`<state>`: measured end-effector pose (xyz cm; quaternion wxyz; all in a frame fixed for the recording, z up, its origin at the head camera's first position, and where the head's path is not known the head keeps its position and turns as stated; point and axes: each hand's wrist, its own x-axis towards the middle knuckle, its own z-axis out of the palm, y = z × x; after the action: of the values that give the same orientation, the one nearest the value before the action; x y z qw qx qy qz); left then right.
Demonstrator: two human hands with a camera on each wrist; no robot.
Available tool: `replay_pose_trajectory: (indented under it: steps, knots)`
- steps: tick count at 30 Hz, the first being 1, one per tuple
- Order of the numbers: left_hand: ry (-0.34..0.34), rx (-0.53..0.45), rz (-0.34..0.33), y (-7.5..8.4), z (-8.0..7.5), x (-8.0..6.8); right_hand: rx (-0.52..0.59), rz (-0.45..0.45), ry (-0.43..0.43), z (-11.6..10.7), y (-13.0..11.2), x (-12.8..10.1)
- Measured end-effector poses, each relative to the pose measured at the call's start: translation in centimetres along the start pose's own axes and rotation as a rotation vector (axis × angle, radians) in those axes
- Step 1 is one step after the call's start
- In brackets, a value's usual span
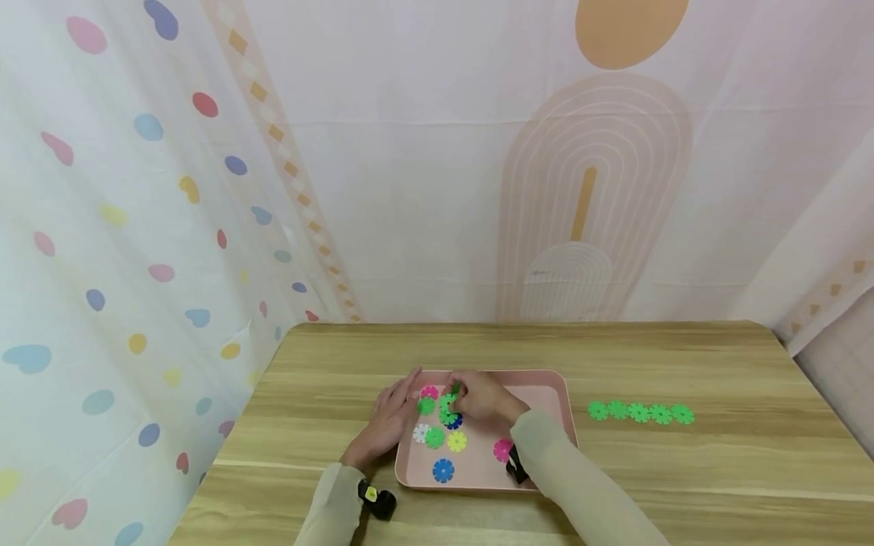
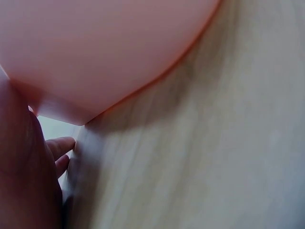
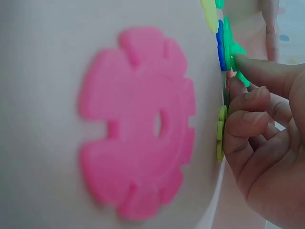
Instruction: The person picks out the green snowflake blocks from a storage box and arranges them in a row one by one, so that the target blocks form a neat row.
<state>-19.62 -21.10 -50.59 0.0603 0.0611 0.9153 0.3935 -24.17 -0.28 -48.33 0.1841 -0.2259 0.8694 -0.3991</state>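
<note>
In the right wrist view, a green notched plastic disc (image 3: 237, 49) is pinched between the thumb and fingers of my right hand (image 1: 482, 396). That hand is over the left half of a pink tray (image 1: 478, 481), close above other green discs (image 1: 448, 416) and a dark blue disc (image 1: 456, 423). My left hand (image 1: 389, 419) rests along the tray's left rim, its fingers extended toward the far corner. Around the hands in the tray lie a white disc (image 1: 420, 433), a yellow disc (image 1: 457, 441), a blue disc (image 1: 443, 470) and a pink disc (image 3: 138, 124).
A row of several green discs (image 1: 639, 412) joined edge to edge lies on the wooden table (image 1: 724, 470), right of the tray. A patterned curtain (image 1: 423, 189) hangs behind the table and along its left side. Black wrist straps (image 1: 377, 500) sit on both sleeves.
</note>
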Motion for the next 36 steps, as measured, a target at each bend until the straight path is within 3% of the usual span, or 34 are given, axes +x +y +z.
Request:
replay_pose_trajectory:
  steps: [9, 16, 19, 29, 36]
  knots:
    - [-0.006, -0.028, -0.024, -0.1, 0.1, 0.0, -0.002, -0.031, 0.005, 0.1, 0.0, -0.2]
    - [-0.003, -0.032, -0.01, 0.0, 0.1, -0.1, 0.039, -0.017, 0.005, -0.2, -0.1, -0.5]
    - [-0.011, -0.045, -0.036, 0.0, 0.0, -0.1, 0.048, -0.005, 0.012, -0.5, 0.0, -0.6]
    - [-0.016, -0.044, -0.056, -0.2, 0.0, 0.0, 0.132, -0.031, 0.039, -3.0, -0.2, -1.7]
    - [-0.017, -0.061, -0.063, -0.3, -0.1, -0.2, 0.12, -0.031, 0.09, -4.8, 0.2, -2.9]
